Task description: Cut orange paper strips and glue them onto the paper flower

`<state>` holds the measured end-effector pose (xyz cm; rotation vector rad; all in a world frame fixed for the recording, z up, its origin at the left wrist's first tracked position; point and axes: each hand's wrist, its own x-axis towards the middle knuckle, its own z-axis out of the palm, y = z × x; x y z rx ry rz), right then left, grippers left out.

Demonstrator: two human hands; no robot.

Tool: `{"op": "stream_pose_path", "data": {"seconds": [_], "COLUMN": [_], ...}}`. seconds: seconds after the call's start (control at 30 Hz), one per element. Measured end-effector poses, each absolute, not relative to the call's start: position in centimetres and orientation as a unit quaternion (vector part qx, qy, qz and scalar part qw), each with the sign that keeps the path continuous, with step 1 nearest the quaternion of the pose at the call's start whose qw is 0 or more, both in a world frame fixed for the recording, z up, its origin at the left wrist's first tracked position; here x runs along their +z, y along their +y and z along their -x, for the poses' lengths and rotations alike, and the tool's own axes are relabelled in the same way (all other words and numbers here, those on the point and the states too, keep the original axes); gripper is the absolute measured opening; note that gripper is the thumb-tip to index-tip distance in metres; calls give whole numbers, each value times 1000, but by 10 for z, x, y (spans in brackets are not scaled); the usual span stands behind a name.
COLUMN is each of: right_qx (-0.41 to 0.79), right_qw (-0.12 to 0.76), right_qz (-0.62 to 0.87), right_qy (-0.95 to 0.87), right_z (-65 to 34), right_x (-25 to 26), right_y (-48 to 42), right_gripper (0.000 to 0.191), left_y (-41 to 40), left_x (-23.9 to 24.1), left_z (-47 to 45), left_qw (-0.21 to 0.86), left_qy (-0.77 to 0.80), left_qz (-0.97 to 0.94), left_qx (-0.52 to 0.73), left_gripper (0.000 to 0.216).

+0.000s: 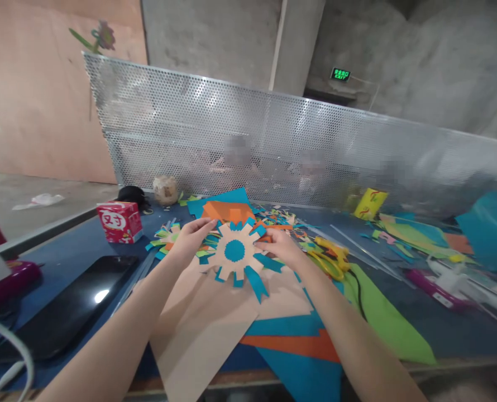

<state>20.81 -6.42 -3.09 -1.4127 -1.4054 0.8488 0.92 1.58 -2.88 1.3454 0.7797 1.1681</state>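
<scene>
My left hand (189, 239) and my right hand (280, 246) hold a layered paper rosette (234, 252) between them, just above the table. The rosette has a blue centre disc, a beige notched ring and blue strips fanning outward. Fingers of the left hand pinch its upper left edge. On the rosette's right edge the right hand's fingers are closed, touching an orange scrap there. Under the hands lies a beige sheet (202, 329) on blue and orange sheets (299, 346).
A black phone (75, 304) lies at the left, a red carton (120, 221) behind it. Yellow scissors (330, 257) and a green sheet (382, 312) lie right of my hands. Paper scraps cover the far table. A perforated metal screen (273, 139) stands at the back, with people behind it.
</scene>
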Motion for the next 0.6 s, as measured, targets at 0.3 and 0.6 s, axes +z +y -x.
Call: {"op": "stream_pose_path", "data": {"seconds": [0.3,0.6], "right_qx": [-18,-15], "right_qw": [611,272], "right_qz": [546,545], "right_qy": [-572,-793], "right_z": [-224,-252], "right_x": [-15,-30], "right_y": [-80,-116], "right_gripper": [19,31], "left_y": [29,29], "left_x": [-27,-34], "left_z": [4,1], "left_qw": [482,502], "left_qy": [353,384], "left_qz": [-321,-381], "left_qx": [735,675], "left_gripper": [18,30]}}
